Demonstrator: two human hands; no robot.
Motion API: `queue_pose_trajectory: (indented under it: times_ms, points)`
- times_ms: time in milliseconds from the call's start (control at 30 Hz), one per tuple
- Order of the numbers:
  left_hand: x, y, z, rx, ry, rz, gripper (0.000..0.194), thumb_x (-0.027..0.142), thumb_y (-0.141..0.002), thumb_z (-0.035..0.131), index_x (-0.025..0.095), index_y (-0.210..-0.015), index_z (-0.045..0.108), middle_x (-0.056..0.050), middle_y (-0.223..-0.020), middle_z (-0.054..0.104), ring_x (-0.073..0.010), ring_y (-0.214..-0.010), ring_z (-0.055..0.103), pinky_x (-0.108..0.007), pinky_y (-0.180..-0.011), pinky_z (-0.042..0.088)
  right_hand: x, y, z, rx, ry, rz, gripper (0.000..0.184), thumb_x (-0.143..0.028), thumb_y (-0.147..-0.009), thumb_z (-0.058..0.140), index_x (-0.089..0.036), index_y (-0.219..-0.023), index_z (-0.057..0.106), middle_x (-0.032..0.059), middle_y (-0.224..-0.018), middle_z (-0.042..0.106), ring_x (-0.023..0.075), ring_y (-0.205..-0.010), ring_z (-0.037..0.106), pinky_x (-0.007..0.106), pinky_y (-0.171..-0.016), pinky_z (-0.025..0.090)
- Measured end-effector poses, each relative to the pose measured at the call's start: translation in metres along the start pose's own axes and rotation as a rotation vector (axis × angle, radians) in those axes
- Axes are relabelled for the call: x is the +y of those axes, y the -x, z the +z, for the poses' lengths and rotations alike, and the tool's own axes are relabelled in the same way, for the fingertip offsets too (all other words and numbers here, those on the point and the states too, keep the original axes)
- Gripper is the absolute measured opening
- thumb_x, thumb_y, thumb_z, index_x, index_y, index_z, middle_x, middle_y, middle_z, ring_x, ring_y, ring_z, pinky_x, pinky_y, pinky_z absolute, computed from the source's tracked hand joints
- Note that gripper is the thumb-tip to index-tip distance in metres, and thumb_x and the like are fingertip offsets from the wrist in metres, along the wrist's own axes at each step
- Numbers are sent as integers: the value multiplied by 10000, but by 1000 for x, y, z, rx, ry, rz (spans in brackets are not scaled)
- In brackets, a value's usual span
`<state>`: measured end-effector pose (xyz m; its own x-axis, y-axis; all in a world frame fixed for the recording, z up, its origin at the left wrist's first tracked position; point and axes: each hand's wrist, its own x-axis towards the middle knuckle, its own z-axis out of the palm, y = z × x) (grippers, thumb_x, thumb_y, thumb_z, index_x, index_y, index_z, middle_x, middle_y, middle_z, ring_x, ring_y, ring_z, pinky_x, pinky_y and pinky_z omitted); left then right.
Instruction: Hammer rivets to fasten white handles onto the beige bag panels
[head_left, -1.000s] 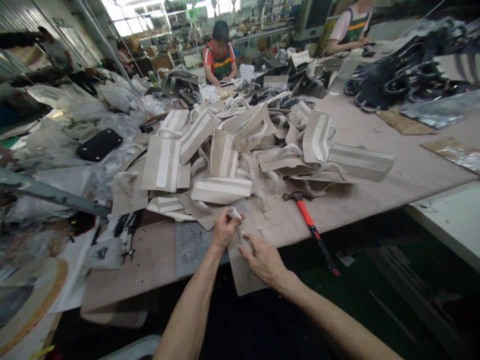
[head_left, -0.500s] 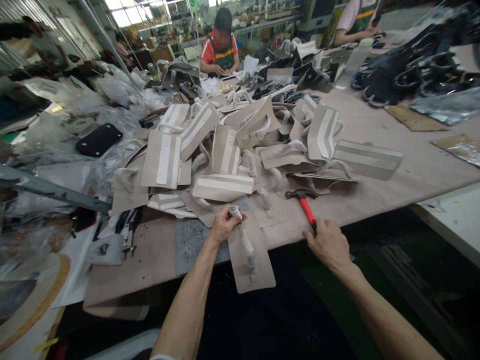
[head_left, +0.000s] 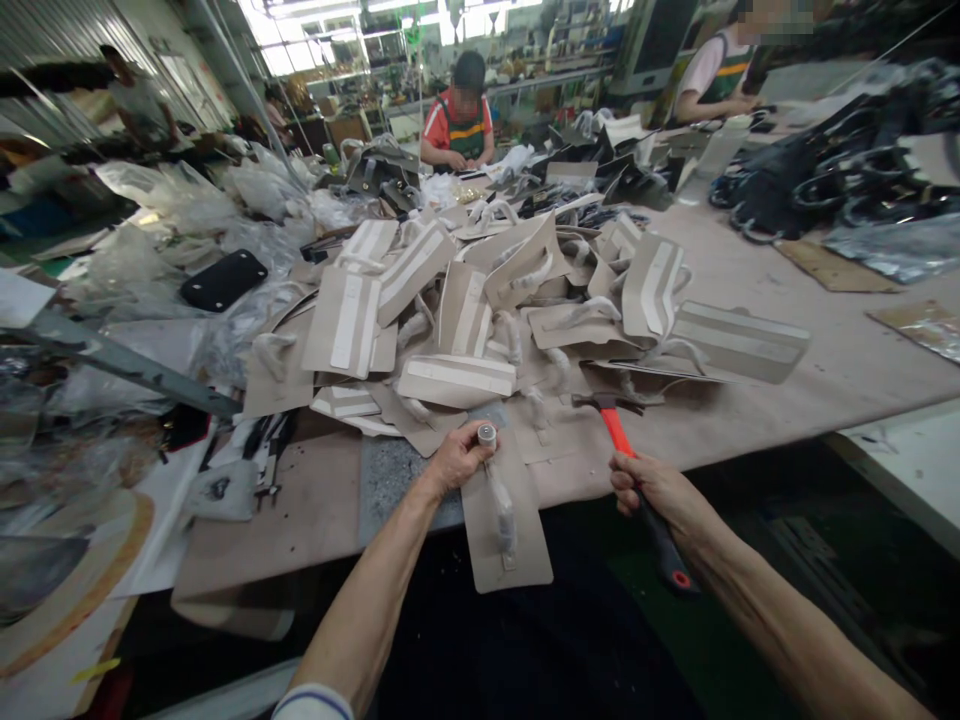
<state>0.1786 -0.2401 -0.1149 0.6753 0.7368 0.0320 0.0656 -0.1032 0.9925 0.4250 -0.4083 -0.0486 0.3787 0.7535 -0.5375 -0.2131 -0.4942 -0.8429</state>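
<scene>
My left hand (head_left: 459,456) is closed around a short round metal-topped punch (head_left: 487,435), held upright over a beige panel (head_left: 531,535). That panel has a plastic-wrapped handle (head_left: 504,510) along its middle, and its near end sticks out past the table edge. Under the panel's far part lies a grey slab (head_left: 390,485). To the right, my right hand (head_left: 649,488) grips a claw hammer (head_left: 619,432) by its red and black handle. The hammer is raised, its dark head pointing away from me, apart from the punch.
Beyond my hands is a heap of beige panels (head_left: 461,310) with wrapped handles. Pliers-like tools (head_left: 268,462) lie at the left, near a metal bar (head_left: 135,360) and plastic bags (head_left: 161,200). Black straps (head_left: 840,170) are piled at the right. Co-workers (head_left: 459,120) sit across the table.
My right hand has shifted its hold and lifted the hammer, so the whole handle now shows. My left hand keeps the punch on the panel, its top now turned more toward me.
</scene>
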Motion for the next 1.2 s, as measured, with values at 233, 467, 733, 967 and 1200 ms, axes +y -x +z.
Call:
queue_pose_trajectory:
  times_ms: [233, 467, 733, 967, 1200]
  points:
    - [-5, 6, 3, 38, -48, 23, 262, 259, -776, 677, 164, -1020, 673, -54, -899, 704, -178, -824, 627, -284, -772, 490, -36, 37, 51, 46, 1098, -742, 283, -420, -971, 358, -197, -825, 455, 3, -577, 504, 132, -463, 416, 274, -484, 199]
    - [-2, 6, 2, 16, -69, 50, 218, 251, -788, 659, 170, -989, 687, -41, -884, 693, -173, -805, 616, -283, -772, 486, -73, 52, 55, 38, 1331, -954, 287, -376, -1001, 330, -195, -835, 479, -11, -541, 480, 117, -420, 342, 288, -484, 145]
    - [-1, 6, 2, -13, -66, 36, 190, 199, -789, 626, 162, -968, 677, -28, -836, 674, -160, -757, 596, -261, -725, 471, -43, 44, 51, 53, 1355, -952, 268, -319, -977, 334, -201, -768, 453, -11, -494, 464, 118, -398, 339, 286, -461, 138]
    - [-3, 5, 2, 16, -91, 57, 242, 215, -781, 658, 176, -1019, 678, -43, -935, 695, -184, -860, 619, -276, -797, 480, -51, 48, 44, 192, 1278, -935, 323, -386, -1001, 293, -195, -793, 450, -10, -524, 460, 121, -423, 380, 272, -483, 181]
    - [-6, 6, 4, -3, -96, 19, 213, 242, -799, 637, 153, -990, 672, -23, -836, 658, -144, -736, 571, -239, -688, 457, -19, 29, 34, -86, 1330, -670, 244, -356, -974, 380, -184, -839, 489, 7, -585, 527, 125, -467, 408, 288, -501, 151]
